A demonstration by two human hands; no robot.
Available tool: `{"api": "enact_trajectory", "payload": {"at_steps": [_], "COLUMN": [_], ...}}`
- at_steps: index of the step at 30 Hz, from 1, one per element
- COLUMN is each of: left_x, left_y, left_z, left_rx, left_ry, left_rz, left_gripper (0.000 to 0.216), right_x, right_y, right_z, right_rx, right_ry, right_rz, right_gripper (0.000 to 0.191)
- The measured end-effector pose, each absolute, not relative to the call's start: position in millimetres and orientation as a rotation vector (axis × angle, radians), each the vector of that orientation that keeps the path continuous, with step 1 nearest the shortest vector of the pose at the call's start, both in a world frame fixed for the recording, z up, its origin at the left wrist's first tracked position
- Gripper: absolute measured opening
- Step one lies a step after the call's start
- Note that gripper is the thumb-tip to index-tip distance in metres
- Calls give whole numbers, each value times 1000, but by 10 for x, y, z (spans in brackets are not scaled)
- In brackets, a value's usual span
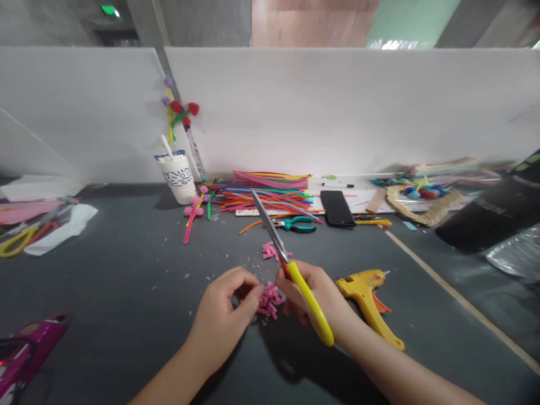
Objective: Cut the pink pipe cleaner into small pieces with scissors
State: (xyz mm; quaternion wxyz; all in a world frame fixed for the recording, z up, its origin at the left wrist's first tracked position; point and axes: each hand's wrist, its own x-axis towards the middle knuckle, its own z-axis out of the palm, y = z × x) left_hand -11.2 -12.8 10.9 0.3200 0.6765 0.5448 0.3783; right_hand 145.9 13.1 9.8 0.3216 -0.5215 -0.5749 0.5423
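Observation:
My right hand (314, 295) is closed round the yellow handle of a pair of scissors (310, 301); the closed blades point up and away. My left hand (225, 312) is curled, its fingertips pinching at a small bundle of short pink pipe-cleaner pieces (270, 299) that lies between both hands on the dark grey table (126, 281). The right fingers also touch that bundle. A second little heap of pink pieces (270, 251) rests just beyond the hands.
A yellow glue gun (369, 301) lies right of my right hand. Further back are a pile of coloured pipe cleaners (270, 191), teal pliers (297, 225), a black phone (336, 208), a paper cup (179, 177) and a pink pipe-cleaner flower (193, 216). White partition boards stand behind.

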Motion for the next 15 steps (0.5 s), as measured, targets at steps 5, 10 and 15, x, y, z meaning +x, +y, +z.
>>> {"api": "enact_trajectory", "payload": {"at_steps": [5, 10, 15], "left_x": [-204, -240, -259], "left_y": [-50, 12, 44], "left_z": [115, 63, 32], "left_rx": [1659, 1703, 1801], "left_ry": [1529, 1549, 1555], "left_rz": [1025, 952, 894], "left_gripper": [24, 27, 30], "right_x": [1591, 1618, 1588], "right_y": [392, 602, 609], "right_z": [86, -21, -40], "right_rx": [-1507, -1538, -1464], "right_ry": [-1444, -1390, -1366], "right_rz": [1212, 1194, 1281], "right_gripper": [3, 7, 17]}}
